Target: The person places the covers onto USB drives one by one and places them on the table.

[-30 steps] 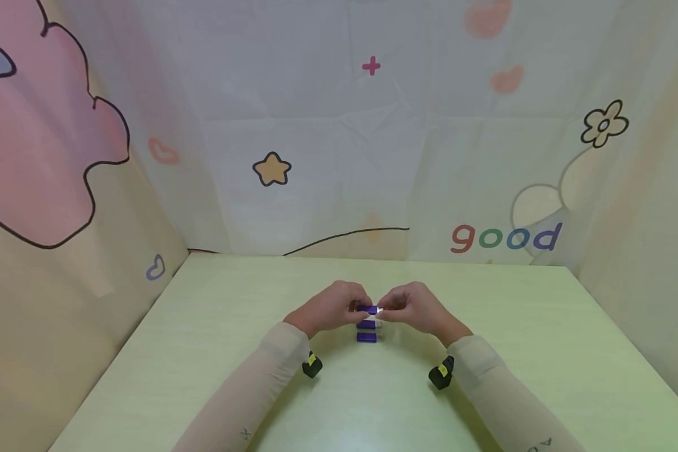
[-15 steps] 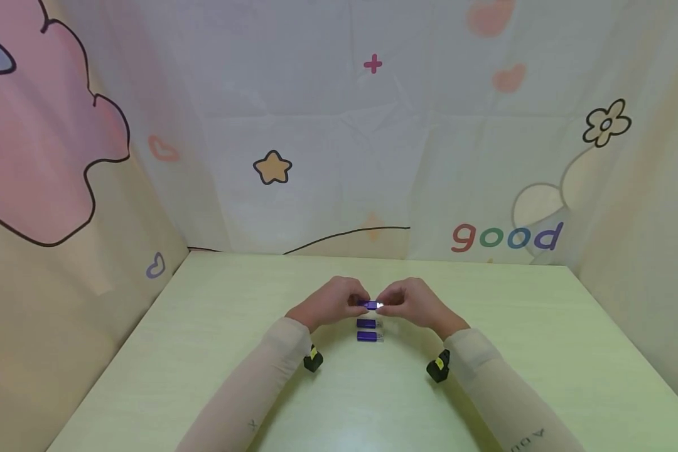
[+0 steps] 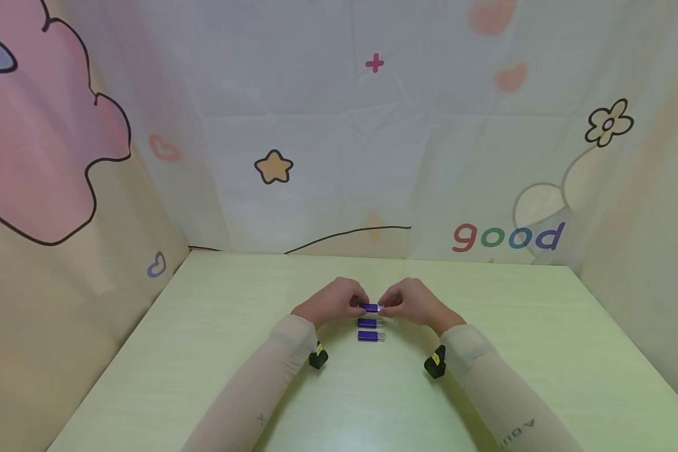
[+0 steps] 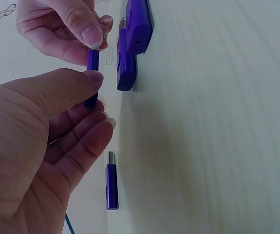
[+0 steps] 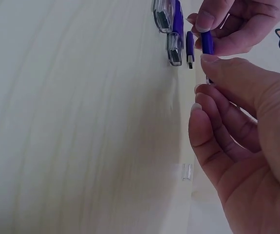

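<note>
Between both hands, just above the table, is a small purple USB stick (image 3: 371,308). My left hand (image 3: 336,300) pinches its purple body between thumb and fingers. The right hand (image 3: 417,304) pinches its connector end, where the fingertips mostly hide whether a clear cap is there. Closer to me, two purple USB sticks (image 3: 367,323) lie parallel on the table, clear caps over their connectors in the right wrist view. Beyond the left hand lies another USB stick (image 4: 111,186) with a bare metal connector. A loose clear cap (image 5: 187,172) lies beyond the right hand.
The pale table (image 3: 231,376) carries these things. A printed curtain (image 3: 316,188) hangs behind it and at both sides. Black wrist cameras (image 3: 318,356) sit below the cuffs.
Both hands lifted the USB stick slightly, then lowered it a little. Half a second ago its connector end showed brighter; now the right fingertips cover more of it. The two nearer sticks have stayed put.
</note>
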`<act>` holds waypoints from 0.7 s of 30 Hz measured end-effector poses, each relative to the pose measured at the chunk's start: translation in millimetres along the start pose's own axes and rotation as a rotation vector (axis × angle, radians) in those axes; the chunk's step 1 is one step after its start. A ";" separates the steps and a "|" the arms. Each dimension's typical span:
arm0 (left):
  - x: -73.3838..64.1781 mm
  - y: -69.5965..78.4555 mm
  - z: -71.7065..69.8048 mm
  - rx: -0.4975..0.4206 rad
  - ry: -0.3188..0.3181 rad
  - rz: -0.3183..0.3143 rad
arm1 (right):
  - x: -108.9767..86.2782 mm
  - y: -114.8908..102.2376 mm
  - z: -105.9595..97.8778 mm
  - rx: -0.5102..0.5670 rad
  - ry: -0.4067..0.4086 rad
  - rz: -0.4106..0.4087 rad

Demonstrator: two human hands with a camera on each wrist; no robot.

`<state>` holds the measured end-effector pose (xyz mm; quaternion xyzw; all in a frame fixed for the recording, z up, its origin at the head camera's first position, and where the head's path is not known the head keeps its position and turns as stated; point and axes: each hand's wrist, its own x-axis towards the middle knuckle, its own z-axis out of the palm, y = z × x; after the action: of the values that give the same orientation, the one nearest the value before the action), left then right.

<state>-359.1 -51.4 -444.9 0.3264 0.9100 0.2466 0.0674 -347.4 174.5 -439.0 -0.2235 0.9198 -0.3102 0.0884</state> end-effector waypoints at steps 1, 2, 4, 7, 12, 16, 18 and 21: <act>0.8 -0.3 0.4 0.003 -0.002 -0.002 | 0.8 0.6 0.2 -0.003 -0.003 0.003; 1.8 -0.8 1.0 0.006 -0.004 -0.003 | 1.4 1.0 0.4 -0.008 -0.006 0.005; 3.5 -1.5 1.7 0.013 -0.008 -0.001 | 2.5 1.3 0.6 -0.014 -0.010 0.010; 5.8 -2.1 2.6 0.024 -0.012 0.007 | 3.8 1.3 1.0 -0.029 -0.015 0.007; 8.3 -3.4 5.6 0.052 -0.024 0.009 | 5.8 1.3 2.8 -0.056 -0.022 -0.008; 9.6 -4.2 7.7 0.069 -0.027 0.001 | 7.1 1.3 3.8 -0.065 -0.022 -0.002; 10.1 -4.2 8.1 0.072 -0.027 -0.005 | 7.7 1.9 4.5 -0.070 -0.023 -0.001; 10.6 -4.4 9.1 0.093 -0.024 -0.008 | 8.5 2.2 5.2 -0.069 -0.027 0.007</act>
<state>-367.3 -44.0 -454.6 0.3288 0.9208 0.1996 0.0641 -354.2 169.3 -444.6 -0.2275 0.9294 -0.2749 0.0941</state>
